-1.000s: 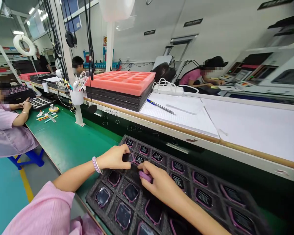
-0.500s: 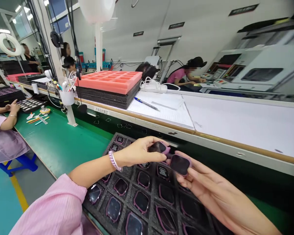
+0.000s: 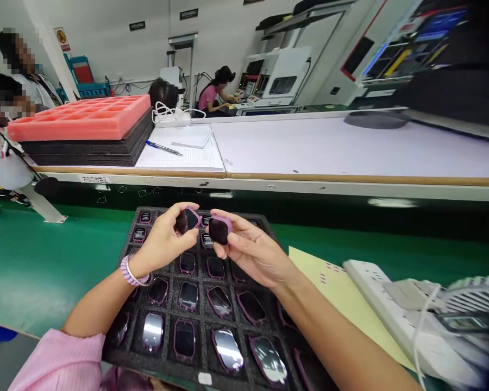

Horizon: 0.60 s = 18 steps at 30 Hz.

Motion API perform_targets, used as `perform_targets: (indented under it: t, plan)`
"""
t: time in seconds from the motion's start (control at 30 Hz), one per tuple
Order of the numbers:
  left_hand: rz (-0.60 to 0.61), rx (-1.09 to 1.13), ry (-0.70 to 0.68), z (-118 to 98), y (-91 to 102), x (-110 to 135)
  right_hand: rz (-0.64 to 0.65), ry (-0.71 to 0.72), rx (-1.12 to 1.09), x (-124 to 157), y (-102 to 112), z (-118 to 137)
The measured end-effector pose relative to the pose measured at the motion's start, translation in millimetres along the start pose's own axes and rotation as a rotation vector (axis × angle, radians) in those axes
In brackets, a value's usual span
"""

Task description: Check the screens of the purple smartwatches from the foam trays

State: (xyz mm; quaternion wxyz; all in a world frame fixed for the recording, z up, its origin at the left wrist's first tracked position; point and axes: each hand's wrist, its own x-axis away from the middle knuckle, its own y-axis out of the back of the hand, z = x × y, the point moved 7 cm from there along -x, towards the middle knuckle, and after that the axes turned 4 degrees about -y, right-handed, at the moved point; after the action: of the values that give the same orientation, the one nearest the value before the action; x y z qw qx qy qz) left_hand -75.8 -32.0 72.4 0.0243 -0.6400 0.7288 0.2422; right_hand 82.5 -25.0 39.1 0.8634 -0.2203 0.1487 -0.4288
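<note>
My left hand [image 3: 169,239] grips a purple-framed smartwatch case [image 3: 187,220] with a dark, glossy face, held tilted between thumb and fingers. Close beside it, my right hand [image 3: 255,247] pinches a second smartwatch case [image 3: 219,230], also purple-edged with a black face. Both are raised over the far part of a black foam tray [image 3: 204,378]. Rows of similar purple-rimmed cases sit in its compartments, among them one reflecting light [image 3: 152,331] near the front. Some far cases show white lines on their screens. My hands and forearms hide part of the tray.
A red foam tray [image 3: 77,117] tops a black stack on the shelf, near a pen [image 3: 164,148] on paper. Yellow paper [image 3: 342,304] and a white power strip [image 3: 375,293] with cables lie right of the tray. Several people are beyond the shelf.
My view has swung to the right, bringing the power strip and yellow paper into sight. Both hands still hold their watch cases, now slightly farther apart.
</note>
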Motion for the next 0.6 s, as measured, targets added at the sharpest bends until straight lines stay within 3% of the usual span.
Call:
perform_targets:
  t: [0.23, 0.6]
  plan:
    - [-0.035, -0.057, 0.012, 1, 0.8, 5, 0.069, -0.019, -0.058, 1, -1, -10]
    - [-0.055, -0.139, -0.030, -4, 2.5, 6, 0.044, -0.012, -0.068, 1, 3, -13]
